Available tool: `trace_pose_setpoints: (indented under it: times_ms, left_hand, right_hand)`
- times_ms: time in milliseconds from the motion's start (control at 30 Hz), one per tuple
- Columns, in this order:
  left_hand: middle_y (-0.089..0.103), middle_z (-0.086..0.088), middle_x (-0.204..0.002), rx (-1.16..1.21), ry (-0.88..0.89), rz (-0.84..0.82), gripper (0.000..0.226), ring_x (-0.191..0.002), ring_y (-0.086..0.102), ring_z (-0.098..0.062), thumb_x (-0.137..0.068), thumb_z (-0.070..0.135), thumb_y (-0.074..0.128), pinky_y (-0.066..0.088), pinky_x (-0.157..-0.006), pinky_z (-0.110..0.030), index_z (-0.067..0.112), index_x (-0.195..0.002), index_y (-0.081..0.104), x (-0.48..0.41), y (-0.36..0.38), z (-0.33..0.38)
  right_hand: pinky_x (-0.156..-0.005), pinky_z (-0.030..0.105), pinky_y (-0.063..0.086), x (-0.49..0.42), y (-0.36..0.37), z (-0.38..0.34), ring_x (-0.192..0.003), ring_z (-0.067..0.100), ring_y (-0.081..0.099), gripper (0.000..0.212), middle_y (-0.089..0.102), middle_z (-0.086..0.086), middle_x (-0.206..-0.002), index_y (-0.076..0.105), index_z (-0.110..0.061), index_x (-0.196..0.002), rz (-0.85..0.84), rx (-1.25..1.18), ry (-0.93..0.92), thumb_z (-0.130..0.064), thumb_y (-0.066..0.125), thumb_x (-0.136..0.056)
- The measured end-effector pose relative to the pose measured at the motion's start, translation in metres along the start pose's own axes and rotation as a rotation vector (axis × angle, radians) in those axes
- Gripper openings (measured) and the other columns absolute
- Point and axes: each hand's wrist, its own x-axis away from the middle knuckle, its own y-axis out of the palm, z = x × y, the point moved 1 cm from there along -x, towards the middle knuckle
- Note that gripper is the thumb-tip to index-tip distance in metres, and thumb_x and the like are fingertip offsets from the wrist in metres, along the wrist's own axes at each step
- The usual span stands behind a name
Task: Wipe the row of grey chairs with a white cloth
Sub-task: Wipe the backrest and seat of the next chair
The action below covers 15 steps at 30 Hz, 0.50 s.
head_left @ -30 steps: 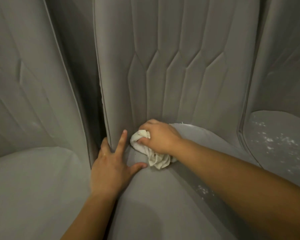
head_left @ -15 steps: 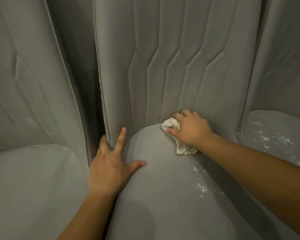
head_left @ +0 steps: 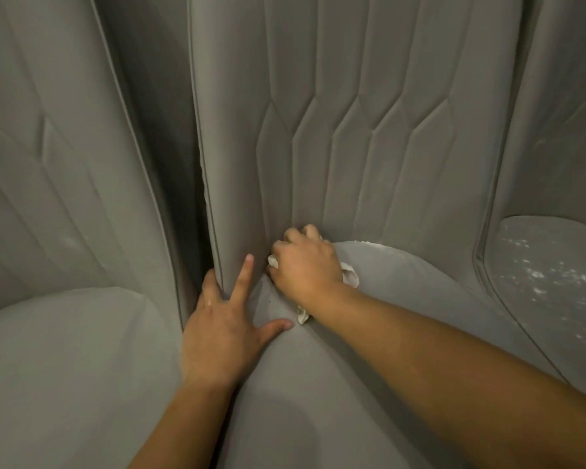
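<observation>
The middle grey chair fills the view, with its quilted backrest (head_left: pixel 352 130) above its smooth seat (head_left: pixel 318 384). My right hand (head_left: pixel 307 265) grips a crumpled white cloth (head_left: pixel 351 275) in the crease where seat meets backrest, at the left end of the crease. The cloth is mostly hidden under the hand. My left hand (head_left: pixel 224 330) rests flat on the seat's back left corner, its fingers spread, the index finger lying up the backrest edge and the other fingers reaching into the gap.
A second grey chair (head_left: pixel 65 350) stands on the left, across a dark narrow gap (head_left: pixel 180 198). A third chair's seat (head_left: pixel 555 275) on the right carries white specks.
My right hand has swept the cloth back to the left along the crease, after going right half a second ago. My left hand has stayed in place.
</observation>
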Motion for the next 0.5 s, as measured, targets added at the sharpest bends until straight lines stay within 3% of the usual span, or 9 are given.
trace_pose_setpoints:
  times_ms: [200,333,500]
  left_hand:
    - [0.018,-0.018,-0.161,0.01,-0.007,-0.006,0.115,-0.144,0.039,-0.036,-0.063,0.098,0.042,0.046,-0.105,-0.044,0.056,-0.152,-0.015,0.0,0.0,-0.003]
    - [0.017,-0.018,-0.162,0.019,-0.01,-0.01,0.115,-0.145,0.037,-0.035,-0.062,0.099,0.041,0.044,-0.108,-0.044,0.056,-0.152,-0.017,0.0,0.0,-0.003]
    - [0.016,-0.019,-0.162,0.03,-0.014,-0.01,0.114,-0.146,0.035,-0.036,-0.062,0.099,0.041,0.044,-0.107,-0.045,0.058,-0.149,-0.02,-0.001,0.001,-0.002]
  right_hand:
    - [-0.085,0.039,0.045,-0.007,-0.008,0.087,-0.113,0.03,0.049,0.024,0.058,0.003,-0.115,0.066,-0.022,-0.111,-0.05,0.214,0.157,-0.031,0.049,-0.097]
    - [-0.086,0.041,0.045,0.01,-0.01,0.127,-0.116,0.03,0.046,0.031,0.055,0.004,-0.121,0.062,-0.021,-0.116,-0.094,0.274,0.22,-0.043,0.053,-0.096]
    - [-0.092,0.038,0.046,0.012,-0.025,0.116,-0.114,0.027,0.048,0.039,0.058,-0.001,-0.12,0.067,-0.029,-0.11,-0.02,-0.119,0.293,-0.059,0.055,-0.089]
